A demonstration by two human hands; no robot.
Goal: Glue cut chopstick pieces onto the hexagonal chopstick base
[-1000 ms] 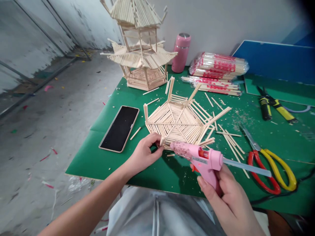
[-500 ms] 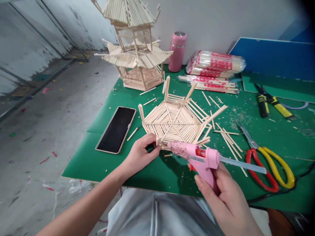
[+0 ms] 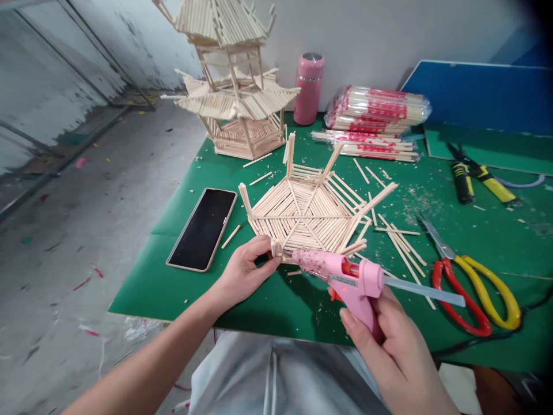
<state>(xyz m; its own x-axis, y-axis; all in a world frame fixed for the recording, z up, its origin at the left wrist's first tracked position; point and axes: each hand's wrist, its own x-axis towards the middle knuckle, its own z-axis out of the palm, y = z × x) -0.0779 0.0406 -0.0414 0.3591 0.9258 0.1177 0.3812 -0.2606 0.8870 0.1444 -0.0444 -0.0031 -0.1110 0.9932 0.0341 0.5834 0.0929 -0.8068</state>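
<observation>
my left hand (image 3: 247, 271): slants forward and right, thumb and fingers pinching the near corner post (image 3: 275, 248) | my right hand (image 3: 395, 349): wrapped round the pink glue gun (image 3: 341, 270), aimed left near that post | stick frame (image 3: 305, 222): flat on the green table (image 3: 181, 297), just ahead of me

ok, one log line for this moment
left hand: holding near corner of hexagonal stick base | right hand: gripping pink glue gun | nozzle: beside that corner
</observation>
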